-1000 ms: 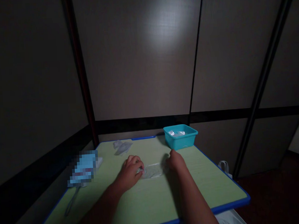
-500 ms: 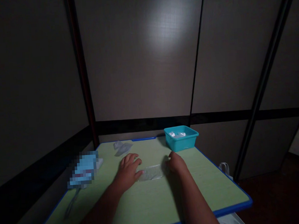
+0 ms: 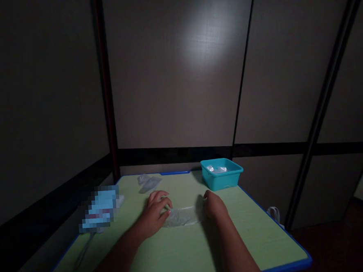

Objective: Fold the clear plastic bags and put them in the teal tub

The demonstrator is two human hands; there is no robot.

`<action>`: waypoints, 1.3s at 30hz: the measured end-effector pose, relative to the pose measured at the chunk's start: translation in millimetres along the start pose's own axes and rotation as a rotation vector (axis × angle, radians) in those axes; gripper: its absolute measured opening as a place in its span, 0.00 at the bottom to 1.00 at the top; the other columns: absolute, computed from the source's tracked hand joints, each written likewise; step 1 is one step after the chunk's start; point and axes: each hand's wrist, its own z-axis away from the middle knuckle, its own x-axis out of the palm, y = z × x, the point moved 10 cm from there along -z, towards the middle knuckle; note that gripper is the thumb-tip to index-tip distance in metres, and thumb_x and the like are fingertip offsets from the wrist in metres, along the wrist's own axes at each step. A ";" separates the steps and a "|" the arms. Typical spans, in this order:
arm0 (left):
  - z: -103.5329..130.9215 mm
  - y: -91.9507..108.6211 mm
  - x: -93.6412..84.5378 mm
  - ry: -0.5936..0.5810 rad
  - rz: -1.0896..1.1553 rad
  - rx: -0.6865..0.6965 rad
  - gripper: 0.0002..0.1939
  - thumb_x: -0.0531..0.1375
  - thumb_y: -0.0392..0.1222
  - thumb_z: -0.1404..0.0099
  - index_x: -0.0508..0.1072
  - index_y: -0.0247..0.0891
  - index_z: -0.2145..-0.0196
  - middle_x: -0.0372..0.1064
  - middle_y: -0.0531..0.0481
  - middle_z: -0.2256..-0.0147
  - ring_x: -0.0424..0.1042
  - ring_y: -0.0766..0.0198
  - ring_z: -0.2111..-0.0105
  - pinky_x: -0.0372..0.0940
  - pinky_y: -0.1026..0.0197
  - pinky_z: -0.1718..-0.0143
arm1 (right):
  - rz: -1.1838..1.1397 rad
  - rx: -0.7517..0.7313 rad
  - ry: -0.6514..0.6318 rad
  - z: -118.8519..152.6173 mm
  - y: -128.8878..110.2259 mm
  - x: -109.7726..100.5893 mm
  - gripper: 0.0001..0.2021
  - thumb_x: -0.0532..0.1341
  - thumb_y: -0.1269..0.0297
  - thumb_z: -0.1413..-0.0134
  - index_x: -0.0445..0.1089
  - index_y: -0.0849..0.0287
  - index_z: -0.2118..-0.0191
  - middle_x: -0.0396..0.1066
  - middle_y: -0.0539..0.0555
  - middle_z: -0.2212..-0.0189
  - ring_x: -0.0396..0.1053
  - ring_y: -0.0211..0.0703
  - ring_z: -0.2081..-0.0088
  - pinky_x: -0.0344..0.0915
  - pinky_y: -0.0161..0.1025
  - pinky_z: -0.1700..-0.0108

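A flat, see-through strip of plastic, like a folded plastic bag, lies across the table between my hands. My left hand is at its left end, thumb and forefinger pinched together on the edge, the other fingers curled loosely. At the right end is my right hand, closed, with its fingertips mostly hidden behind the hand. The plastic looks fairly straight between them and close to the tabletop.
A turquoise basket with clear plastic packets stands at the table's back right corner. Crumpled plastic lies at the back left. A blurred-out blue item with a strap is at the left edge. Wardrobe panels rise behind the green table.
My left thumb and forefinger have come closer together at the plastic's left end. My right hand stays at the other end. The whole view has shifted slightly.
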 end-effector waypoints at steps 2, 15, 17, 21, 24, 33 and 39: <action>2.1 4.4 9.9 -0.075 0.018 -0.003 0.06 0.55 0.37 0.43 0.69 0.45 0.66 0.59 0.51 0.52 0.52 0.57 0.48 0.51 0.53 0.48 | 0.022 -0.001 0.006 0.7 -0.4 -0.9 0.12 0.53 0.71 0.53 0.65 0.59 0.61 0.72 0.60 0.64 0.68 0.47 0.61 0.56 0.35 0.68; -1.6 9.6 31.9 -0.053 -0.023 -0.064 0.08 0.59 0.34 0.47 0.70 0.45 0.69 0.63 0.52 0.55 0.52 0.57 0.49 0.49 0.52 0.48 | 0.044 -0.035 0.035 0.0 -4.4 -0.2 0.13 0.50 0.74 0.52 0.65 0.60 0.60 0.71 0.61 0.63 0.69 0.47 0.61 0.55 0.36 0.68; -2.6 7.5 31.5 -0.036 -0.030 -0.076 0.08 0.59 0.33 0.48 0.70 0.44 0.69 0.63 0.51 0.56 0.53 0.57 0.50 0.49 0.53 0.49 | 0.036 -0.029 0.033 -0.8 -3.3 0.3 0.13 0.50 0.75 0.53 0.65 0.60 0.61 0.72 0.60 0.64 0.69 0.46 0.62 0.54 0.35 0.69; -2.1 4.9 30.2 -0.032 -0.026 -0.090 0.08 0.61 0.34 0.49 0.70 0.44 0.70 0.63 0.52 0.58 0.54 0.58 0.51 0.49 0.54 0.50 | -0.005 -0.012 0.028 -2.1 0.0 2.3 0.14 0.51 0.76 0.56 0.65 0.59 0.62 0.72 0.59 0.67 0.68 0.44 0.65 0.53 0.35 0.71; -0.9 3.6 29.5 -0.040 -0.014 -0.093 0.08 0.62 0.36 0.49 0.70 0.44 0.69 0.63 0.51 0.58 0.54 0.58 0.52 0.50 0.55 0.51 | -0.117 -0.023 0.068 -3.9 1.4 0.8 0.14 0.53 0.77 0.60 0.66 0.59 0.64 0.71 0.58 0.69 0.68 0.46 0.67 0.52 0.35 0.72; 0.7 3.7 32.3 -0.065 -0.008 -0.073 0.11 0.62 0.37 0.49 0.70 0.46 0.66 0.61 0.52 0.58 0.53 0.58 0.52 0.48 0.56 0.51 | -0.464 -0.048 0.118 -18.3 1.7 0.2 0.11 0.55 0.77 0.64 0.66 0.60 0.69 0.65 0.49 0.83 0.63 0.38 0.79 0.52 0.32 0.77; 1.0 0.2 35.5 -0.067 -0.014 -0.085 0.11 0.61 0.37 0.49 0.70 0.47 0.66 0.60 0.52 0.57 0.53 0.57 0.52 0.48 0.55 0.51 | -0.905 -0.010 -0.007 -14.6 -9.0 4.9 0.10 0.58 0.73 0.68 0.65 0.60 0.72 0.59 0.43 0.88 0.57 0.33 0.86 0.49 0.30 0.83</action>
